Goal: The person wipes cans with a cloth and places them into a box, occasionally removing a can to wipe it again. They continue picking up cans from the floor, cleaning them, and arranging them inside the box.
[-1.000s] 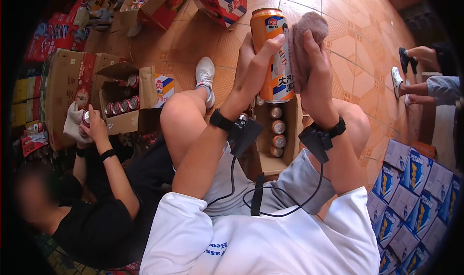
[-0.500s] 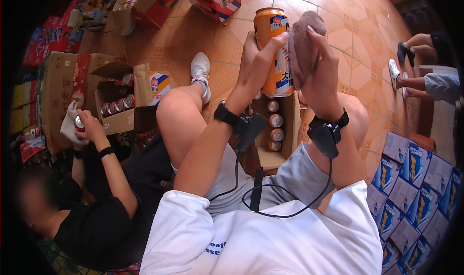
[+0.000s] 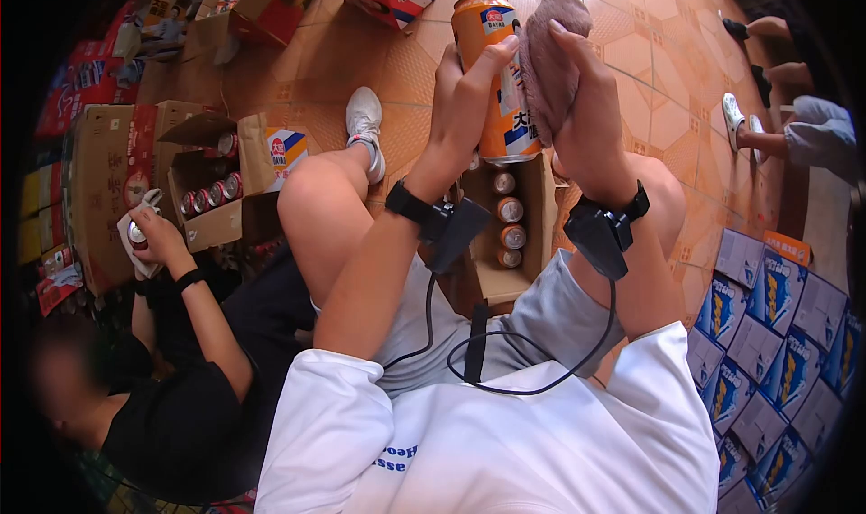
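Overhead, between the knees, an open carton (image 3: 532,284) holds more cans, directly below the hands. Above it the orange can (image 3: 494,72) stands upright, long axis vertical, left hand (image 3: 462,94) clasped round its near side. On its right flank the right hand (image 3: 586,108) presses a pinkish cloth (image 3: 546,58); the cloth probably hides those fingertips and the label.
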